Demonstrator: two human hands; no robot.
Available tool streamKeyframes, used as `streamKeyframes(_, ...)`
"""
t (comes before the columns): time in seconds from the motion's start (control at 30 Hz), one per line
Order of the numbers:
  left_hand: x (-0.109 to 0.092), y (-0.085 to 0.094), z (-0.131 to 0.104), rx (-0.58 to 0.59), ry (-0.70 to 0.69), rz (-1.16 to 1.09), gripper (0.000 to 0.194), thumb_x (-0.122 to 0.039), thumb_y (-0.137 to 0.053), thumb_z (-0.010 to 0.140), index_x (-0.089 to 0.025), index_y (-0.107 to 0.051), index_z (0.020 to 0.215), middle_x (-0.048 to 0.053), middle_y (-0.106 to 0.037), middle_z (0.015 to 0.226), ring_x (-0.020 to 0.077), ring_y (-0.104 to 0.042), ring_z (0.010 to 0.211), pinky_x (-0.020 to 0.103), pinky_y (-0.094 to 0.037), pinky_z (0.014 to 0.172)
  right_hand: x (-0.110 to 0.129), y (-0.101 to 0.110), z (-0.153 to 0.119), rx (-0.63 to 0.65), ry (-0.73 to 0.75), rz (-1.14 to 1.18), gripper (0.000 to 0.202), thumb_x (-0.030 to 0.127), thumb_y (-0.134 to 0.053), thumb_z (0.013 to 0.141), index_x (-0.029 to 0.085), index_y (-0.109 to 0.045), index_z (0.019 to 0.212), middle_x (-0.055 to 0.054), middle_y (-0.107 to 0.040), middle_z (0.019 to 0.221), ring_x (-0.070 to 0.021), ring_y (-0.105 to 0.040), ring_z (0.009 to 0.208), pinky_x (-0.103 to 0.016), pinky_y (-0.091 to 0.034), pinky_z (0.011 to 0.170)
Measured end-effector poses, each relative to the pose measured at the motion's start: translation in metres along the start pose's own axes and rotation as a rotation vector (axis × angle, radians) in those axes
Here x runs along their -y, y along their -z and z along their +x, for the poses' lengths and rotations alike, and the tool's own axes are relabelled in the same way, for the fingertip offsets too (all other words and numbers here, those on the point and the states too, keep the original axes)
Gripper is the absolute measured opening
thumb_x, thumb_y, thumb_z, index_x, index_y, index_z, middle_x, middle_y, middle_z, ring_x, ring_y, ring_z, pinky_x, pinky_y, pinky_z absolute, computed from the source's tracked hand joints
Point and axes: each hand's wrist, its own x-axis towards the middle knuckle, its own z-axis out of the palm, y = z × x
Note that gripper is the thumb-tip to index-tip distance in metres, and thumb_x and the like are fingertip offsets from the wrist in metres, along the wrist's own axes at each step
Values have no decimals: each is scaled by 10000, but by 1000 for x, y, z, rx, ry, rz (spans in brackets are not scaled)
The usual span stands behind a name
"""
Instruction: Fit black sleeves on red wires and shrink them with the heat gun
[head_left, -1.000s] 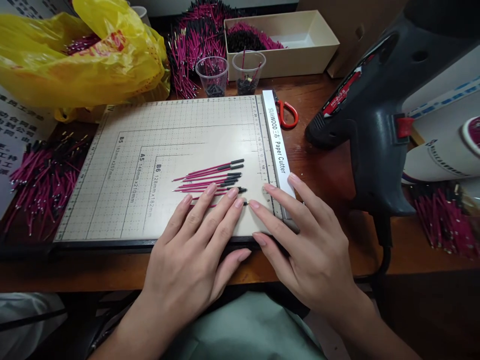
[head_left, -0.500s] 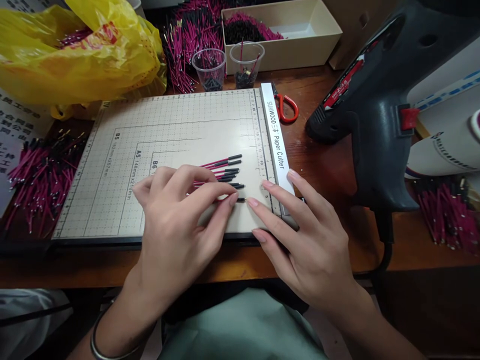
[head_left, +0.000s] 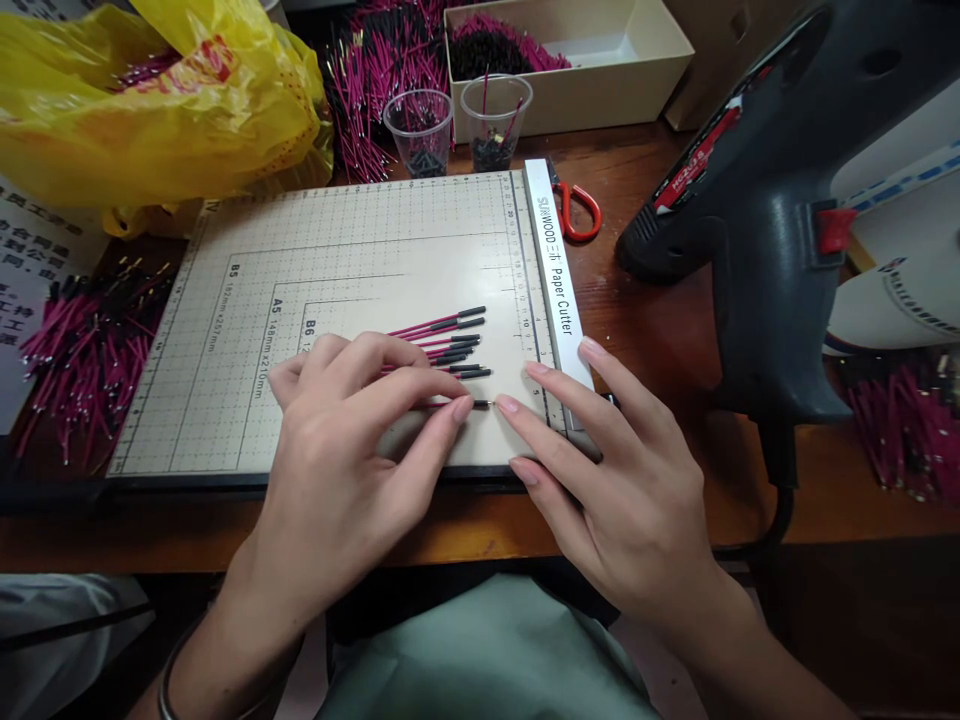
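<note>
Left hand [head_left: 352, 470] rests on the paper cutter board [head_left: 247, 400], fingers curled over a small row of pink wires with black sleeved ends [head_left: 450, 345]; index fingertip presses the nearest wire [head_left: 469, 404] flat against the board. Pressing, not a closed grasp. Wires lie side by side, black ends all toward the cutter rail [head_left: 556, 270], likely so the ends line up against the printed grid and ruler.

Right hand [head_left: 622, 490] lies open and flat, holding nothing. Fingers are spread: one fingertip meets the sleeved end of the nearest wire, the others lie on the ruler edge and the rail, apparently acting as a stop.

Surface: brown wooden tabletop [head_left: 660, 330]. Loose heaps of the same pink wires sit left [head_left: 82, 350] and right [head_left: 911, 430] of the board. Behind the board: two clear plastic cups [head_left: 418, 130] holding small dark pieces, a beige cardboard box [head_left: 600, 60] partly filled with wires, and a yellow plastic bag [head_left: 150, 100]. Red-handled scissors [head_left: 576, 210] lie just beside the rail. A dark heat gun [head_left: 757, 220] stands at right, cord trailing down.
</note>
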Motion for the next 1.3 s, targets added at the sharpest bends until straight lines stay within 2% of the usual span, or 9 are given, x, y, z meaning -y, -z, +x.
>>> streamKeyframes(0.37,2,0,-1,43,-100,115,156,-256,-592,1022,-286,-722,942,15,-740,989,252,-619,885,491,-342,821,0,0,1,2,-4,-1,365,205,-656,969,191,-663,1333,-108,-663,1394,-387,-514,1420,-506,-485,1120)
streamKeyframes(0.6,0,1,-2,19,-78,112,155,-276,-605,1009,-298,-749,956,21,-740,966,255,-627,884,492,-363,832,0,4,2,61,23,-40,408,263,-605,1002,190,-605,1403,-136,-628,1446,-407,-499,1437,-530,-501,1088)
streamKeyframes(0.87,0,1,-4,8,-67,67,88,-266,-644,997,-287,-729,994,6,-753,983,251,-634,887,482,-356,842,-1,4,1,52,25,-22,376,263,-625,991,174,-625,1356,-134,-638,1439,-401,-492,1450,-525,-496,1106)
streamKeyframes(1.3,0,-1,-5,-7,-65,68,132,-245,-624,1012,-290,-723,937,6,-743,938,248,-630,873,502,-351,845,-4,5,-1,57,30,14,391,256,-661,967,187,-652,1352,-127,-629,1454,-409,-480,1458,-548,-495,1128)
